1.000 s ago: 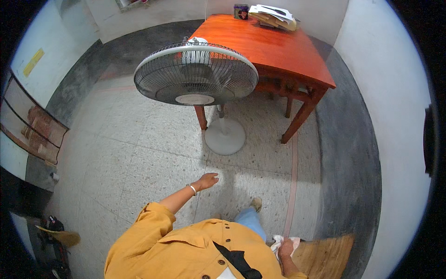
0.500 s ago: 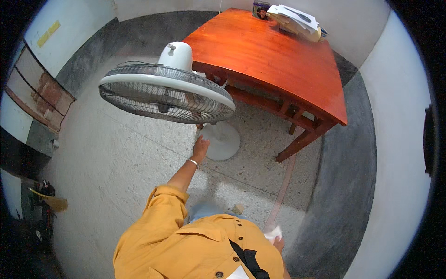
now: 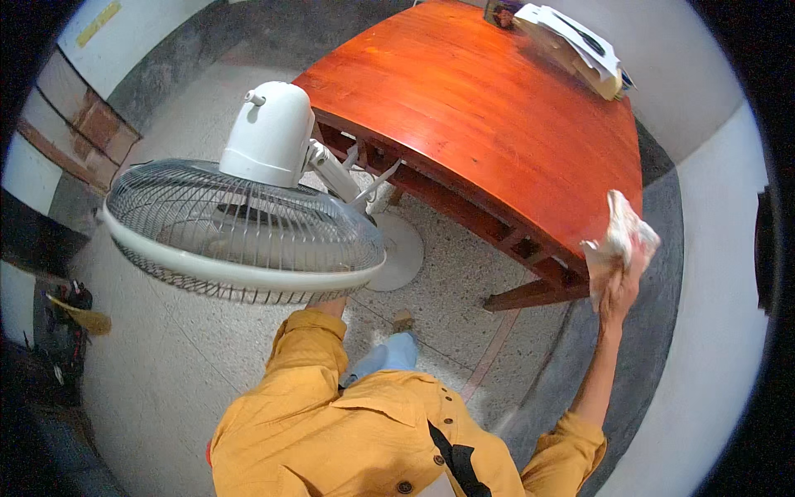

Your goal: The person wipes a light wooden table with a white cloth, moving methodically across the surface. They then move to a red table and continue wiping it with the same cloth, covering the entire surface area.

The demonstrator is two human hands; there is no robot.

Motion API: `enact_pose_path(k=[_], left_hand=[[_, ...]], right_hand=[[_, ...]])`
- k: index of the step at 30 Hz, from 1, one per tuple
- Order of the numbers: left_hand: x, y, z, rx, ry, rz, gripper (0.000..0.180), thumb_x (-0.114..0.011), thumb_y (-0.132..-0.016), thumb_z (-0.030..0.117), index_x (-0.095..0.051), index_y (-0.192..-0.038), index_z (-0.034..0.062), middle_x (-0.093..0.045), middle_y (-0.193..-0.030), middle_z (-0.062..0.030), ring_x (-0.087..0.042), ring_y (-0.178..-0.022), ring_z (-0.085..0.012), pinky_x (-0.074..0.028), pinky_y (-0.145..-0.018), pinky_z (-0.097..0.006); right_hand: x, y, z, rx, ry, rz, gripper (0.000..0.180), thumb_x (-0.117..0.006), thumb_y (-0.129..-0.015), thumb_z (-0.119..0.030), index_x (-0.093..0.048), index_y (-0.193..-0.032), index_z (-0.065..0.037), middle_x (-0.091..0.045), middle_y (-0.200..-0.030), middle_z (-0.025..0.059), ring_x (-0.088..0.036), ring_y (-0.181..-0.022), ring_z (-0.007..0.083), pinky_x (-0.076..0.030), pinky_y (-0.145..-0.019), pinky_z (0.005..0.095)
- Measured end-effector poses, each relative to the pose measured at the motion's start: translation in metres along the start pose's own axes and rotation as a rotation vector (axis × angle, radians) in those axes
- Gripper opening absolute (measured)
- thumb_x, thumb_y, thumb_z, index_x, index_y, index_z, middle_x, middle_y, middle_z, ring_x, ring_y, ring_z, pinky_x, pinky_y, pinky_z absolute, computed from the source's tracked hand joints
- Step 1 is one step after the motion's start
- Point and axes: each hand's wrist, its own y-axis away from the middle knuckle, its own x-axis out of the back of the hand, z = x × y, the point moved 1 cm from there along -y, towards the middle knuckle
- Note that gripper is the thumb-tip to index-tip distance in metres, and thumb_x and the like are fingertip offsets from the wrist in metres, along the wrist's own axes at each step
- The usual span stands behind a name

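My right hand point(image 3: 616, 294) is closed around a crumpled whitish cloth point(image 3: 623, 236), raised at the near right corner of the wooden table point(image 3: 472, 108). Whether the cloth touches the tabletop I cannot tell. On my left side, a standing fan point(image 3: 269, 132) leans toward me, its white motor housing up and its wire cage low. The fan's round pale base point(image 3: 402, 257) rests on the floor beyond. My left forearm point(image 3: 330, 306) reaches under the cage, which hides the left hand and its fingers.
Papers point(image 3: 571, 37) and a dark box point(image 3: 500, 12) lie at the table's far right. A table leg point(image 3: 530, 294) angles down on the near side. The white wall point(image 3: 720, 248) runs along my right. Dark clutter with a yellowish piece point(image 3: 87, 319) sits at the far left.
The fan head has come nearer and to the left, now covering my left hand. My right hand has risen with the cloth from beside my body to the table corner.
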Motion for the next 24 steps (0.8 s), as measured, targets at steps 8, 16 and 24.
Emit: enact_pose_path(k=[8, 16, 24], left_hand=[[-0.043, -0.003, 0.026, -0.14, 0.154, 0.147, 0.058, -0.064, -0.092, 0.026, -0.039, -0.139, 0.0041, -0.046, -0.138, -0.0152, -0.045, -0.122, -0.0268, -0.039, -0.099, -0.039], [-0.08, -0.024, -0.003, -0.049, -0.207, 0.58, 0.072, -0.081, -0.076, 0.022, -0.043, -0.131, -0.0027, -0.054, -0.127, -0.0179, -0.052, -0.114, -0.0311, -0.041, -0.096, -0.039], [-0.091, -0.042, -0.037, -0.127, -0.141, 0.669, 0.054, -0.076, -0.077, 0.013, -0.051, -0.122, -0.0048, -0.06, -0.115, -0.018, -0.057, -0.103, -0.0294, -0.045, -0.091, -0.04]], right_hand=[[-0.084, -0.049, 0.033, -0.177, 0.157, -0.293, 0.046, -0.043, -0.101, -0.024, -0.041, -0.142, -0.004, -0.038, -0.148, 0.0141, -0.027, -0.142, 0.0301, -0.018, -0.116, 0.0394], [-0.078, -0.065, 0.047, -0.01, 0.202, -0.431, 0.047, -0.041, -0.101, -0.024, -0.037, -0.144, -0.005, -0.035, -0.151, 0.0119, -0.022, -0.143, 0.0307, -0.013, -0.118, 0.042], [-0.085, -0.118, 0.054, 0.308, 0.145, -0.639, 0.044, -0.045, -0.097, -0.027, -0.048, -0.136, -0.006, -0.04, -0.147, 0.0148, -0.027, -0.141, 0.0342, -0.013, -0.117, 0.0479]])
